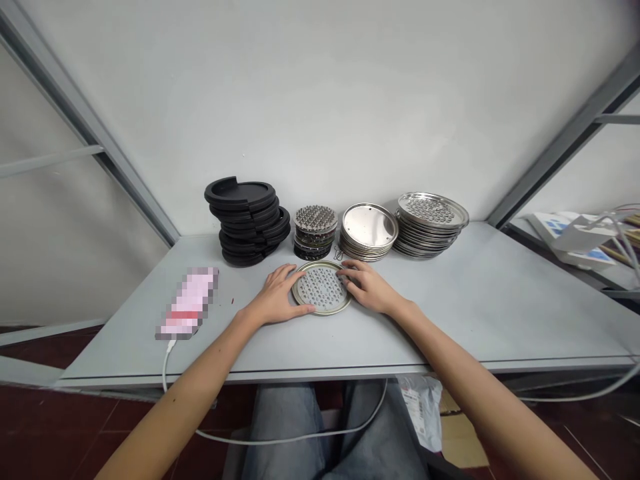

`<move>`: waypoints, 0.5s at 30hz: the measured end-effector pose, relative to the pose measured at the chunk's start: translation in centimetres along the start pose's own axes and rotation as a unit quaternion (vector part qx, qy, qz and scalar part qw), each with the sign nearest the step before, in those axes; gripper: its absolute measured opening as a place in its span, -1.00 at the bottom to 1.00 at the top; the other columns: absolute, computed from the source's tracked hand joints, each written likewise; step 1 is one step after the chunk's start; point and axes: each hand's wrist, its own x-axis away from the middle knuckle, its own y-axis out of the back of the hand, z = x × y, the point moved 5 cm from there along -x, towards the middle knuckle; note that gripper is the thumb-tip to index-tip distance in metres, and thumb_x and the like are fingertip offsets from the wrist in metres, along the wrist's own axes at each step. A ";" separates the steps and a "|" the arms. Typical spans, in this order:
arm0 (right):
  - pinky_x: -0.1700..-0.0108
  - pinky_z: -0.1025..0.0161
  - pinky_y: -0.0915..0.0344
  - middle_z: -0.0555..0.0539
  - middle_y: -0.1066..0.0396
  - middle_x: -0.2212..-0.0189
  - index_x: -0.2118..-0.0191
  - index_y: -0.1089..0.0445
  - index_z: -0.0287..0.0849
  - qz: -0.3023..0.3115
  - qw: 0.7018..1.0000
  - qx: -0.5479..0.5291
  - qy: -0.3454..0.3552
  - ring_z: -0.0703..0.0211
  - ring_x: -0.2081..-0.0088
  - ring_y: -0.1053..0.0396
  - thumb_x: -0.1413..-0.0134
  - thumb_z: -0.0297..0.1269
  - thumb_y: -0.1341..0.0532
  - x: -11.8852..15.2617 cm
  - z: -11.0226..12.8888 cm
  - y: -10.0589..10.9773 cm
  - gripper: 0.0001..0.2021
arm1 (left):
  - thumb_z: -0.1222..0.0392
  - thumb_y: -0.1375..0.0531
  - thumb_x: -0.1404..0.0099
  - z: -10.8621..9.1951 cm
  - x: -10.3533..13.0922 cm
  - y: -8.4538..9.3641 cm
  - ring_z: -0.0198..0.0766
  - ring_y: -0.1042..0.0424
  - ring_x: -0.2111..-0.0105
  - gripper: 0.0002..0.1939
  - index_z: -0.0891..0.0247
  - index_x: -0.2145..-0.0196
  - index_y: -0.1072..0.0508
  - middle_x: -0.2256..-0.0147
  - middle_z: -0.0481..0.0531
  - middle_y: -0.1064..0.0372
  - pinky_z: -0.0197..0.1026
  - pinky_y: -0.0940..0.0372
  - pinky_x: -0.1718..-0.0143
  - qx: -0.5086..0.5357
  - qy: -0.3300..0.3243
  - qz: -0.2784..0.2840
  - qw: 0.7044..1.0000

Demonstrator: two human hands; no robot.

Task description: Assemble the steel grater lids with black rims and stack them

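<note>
We touch the perforated disc [323, 288], left hand [278, 295] and right hand [371, 287] fingers spread; likely stiff, light, best gripped by its left and right rim [327, 312].

Both hands [277, 295] [369, 287] apart, palms downward

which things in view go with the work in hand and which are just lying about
Likely part of the work:
- holed plate between left hand and right hand
- black stack
- studded discs
- plain metal plates
- stacked holed plates

Seemingly just lying about:
- blurred-out device
- its white cable
- plastic bag
</note>
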 end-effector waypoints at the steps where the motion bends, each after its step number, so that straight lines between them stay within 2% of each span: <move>1: -0.17 -0.02 -0.23 -0.27 -0.32 -0.07 -0.02 -0.44 -0.20 0.001 1.000 0.004 0.002 -0.06 -0.10 -0.30 -0.22 -0.33 -0.06 0.0 0.0 0.0 -0.67 | -0.32 -0.28 -0.06 0.0 0.0 0.0 0.19 0.03 -0.29 -0.11 0.14 -0.24 -0.22 -0.27 0.23 -0.03 0.21 0.02 -0.26 0.000 -0.001 0.000 1.000; 6: -0.17 -0.04 -0.21 -0.27 -0.30 -0.08 -0.03 -0.42 -0.19 0.007 1.000 0.021 0.004 -0.08 -0.12 -0.28 -0.24 -0.31 -0.04 0.0 0.2 -0.2 -0.66 | -0.29 -0.27 -0.10 -0.4 0.1 0.2 0.17 0.03 -0.29 -0.16 0.11 -0.24 -0.21 -0.26 0.22 -0.03 0.21 0.02 -0.26 -0.013 -0.018 0.001 1.000; 12: -0.20 -0.02 -0.19 -0.29 -0.27 -0.12 -0.04 -0.42 -0.22 0.004 0.999 0.026 -0.019 -0.08 -0.14 -0.26 -0.24 -0.31 -0.04 0.0 0.2 -0.3 -0.66 | -0.11 -0.26 -0.21 -1.8 0.1 0.4 0.09 0.01 -0.28 -0.39 0.06 -0.18 -0.32 -0.26 0.14 -0.01 0.14 0.01 -0.28 -0.012 -0.076 0.007 0.997; 15: -0.20 -0.02 -0.19 -0.29 -0.27 -0.12 -0.03 -0.43 -0.21 0.002 1.000 0.021 -0.022 -0.08 -0.15 -0.26 -0.24 -0.31 -0.04 0.0 0.2 -0.2 -0.66 | -0.06 -0.25 -0.23 -2.1 0.1 0.4 0.07 0.01 -0.28 -0.44 0.07 -0.17 -0.35 -0.26 0.13 -0.01 0.14 0.00 -0.28 -0.009 -0.085 0.008 0.996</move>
